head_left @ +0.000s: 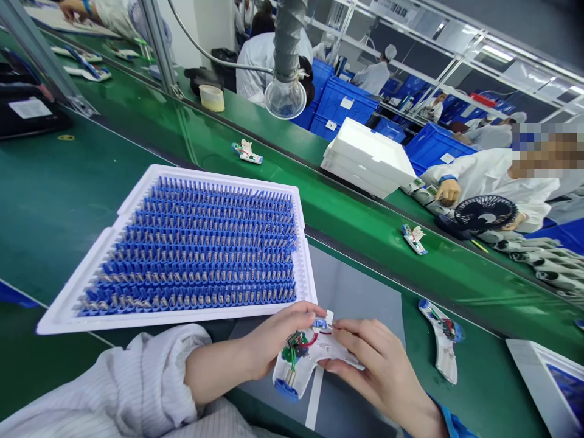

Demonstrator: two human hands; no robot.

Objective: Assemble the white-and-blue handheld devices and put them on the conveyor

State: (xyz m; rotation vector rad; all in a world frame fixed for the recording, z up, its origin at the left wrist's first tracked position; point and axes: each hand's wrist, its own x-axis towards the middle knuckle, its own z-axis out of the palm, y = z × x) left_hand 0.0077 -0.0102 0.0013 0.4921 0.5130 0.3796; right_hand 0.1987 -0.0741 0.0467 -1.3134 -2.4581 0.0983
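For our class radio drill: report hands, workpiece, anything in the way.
Left hand, right hand: holding white housing. Wiring exposed. Tray close, apparently not blocking.

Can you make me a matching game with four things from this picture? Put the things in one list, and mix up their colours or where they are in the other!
Things:
1. White casing nearest the camera
2. Big white tray
3. Fan
4. Ribbed hose

Clues:
A. Black, with a round front
B. Hanging down, with a clear cone at its end
C. Held between the left hand and right hand
D. Filled with rows of blue pieces

Right pairs: 1-C, 2-D, 3-A, 4-B
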